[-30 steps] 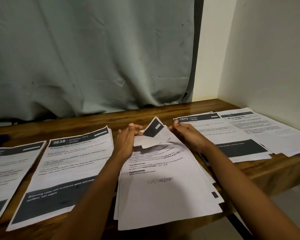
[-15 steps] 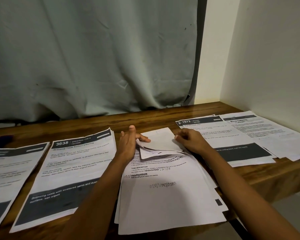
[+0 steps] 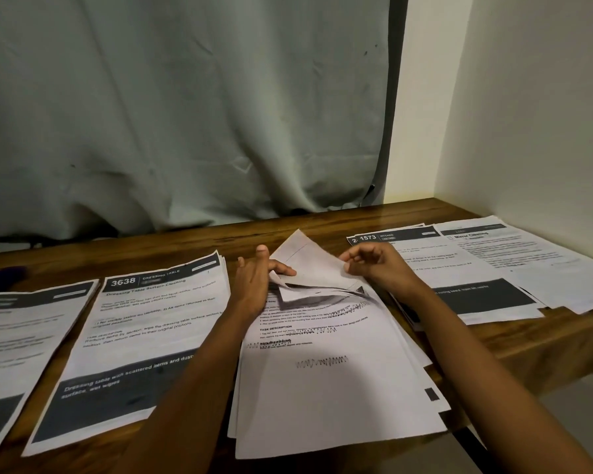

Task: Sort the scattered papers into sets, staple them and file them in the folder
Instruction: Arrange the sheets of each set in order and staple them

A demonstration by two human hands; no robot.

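Sorting approx. mid-way: 4 piles laid out; your L hand and R hand pinch sheet atop stack. Stapling, filing apparently pending.

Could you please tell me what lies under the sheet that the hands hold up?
Under the lifted sheet, which left hand and right hand pinch, lies a printed page with scribbles. More sheets show only edges beneath; their print is covered.
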